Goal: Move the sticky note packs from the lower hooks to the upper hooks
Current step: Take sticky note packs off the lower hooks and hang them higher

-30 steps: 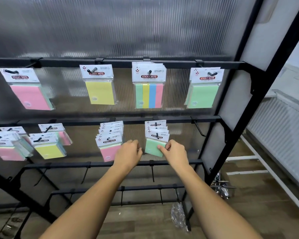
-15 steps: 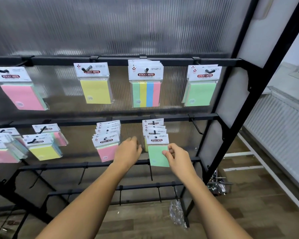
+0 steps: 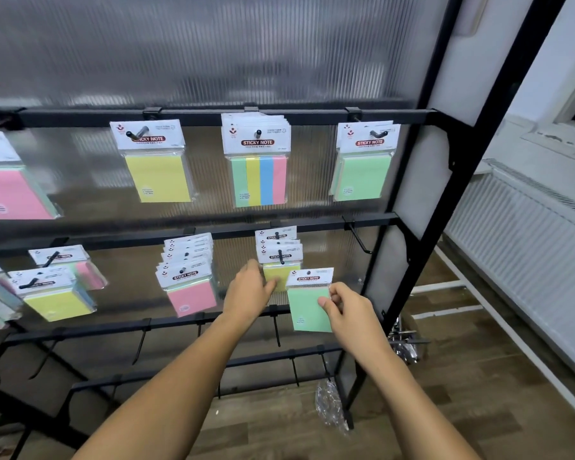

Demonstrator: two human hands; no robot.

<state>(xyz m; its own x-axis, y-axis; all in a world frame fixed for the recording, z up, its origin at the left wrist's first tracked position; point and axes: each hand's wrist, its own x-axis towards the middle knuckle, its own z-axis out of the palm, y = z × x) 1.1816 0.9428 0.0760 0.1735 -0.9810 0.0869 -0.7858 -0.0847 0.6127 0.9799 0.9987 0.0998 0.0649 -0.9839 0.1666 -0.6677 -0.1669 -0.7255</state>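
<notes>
- A green sticky note pack [image 3: 307,308] is pinched at its right edge between the thumb and curled fingers of the right hand [image 3: 349,310], and is held clear of any hook, low before the rack [image 3: 422,200].
- The left hand [image 3: 249,293] is laid against a yellow pack [image 3: 279,277] hung on the lower hook [image 3: 281,257] just beside it. Whether that pack is gripped cannot be told.
- On the upper rail [image 3: 196,115], well above, a striped pack [image 3: 259,180] and a pale green pack [image 3: 362,177] are hung side by side.
</notes>
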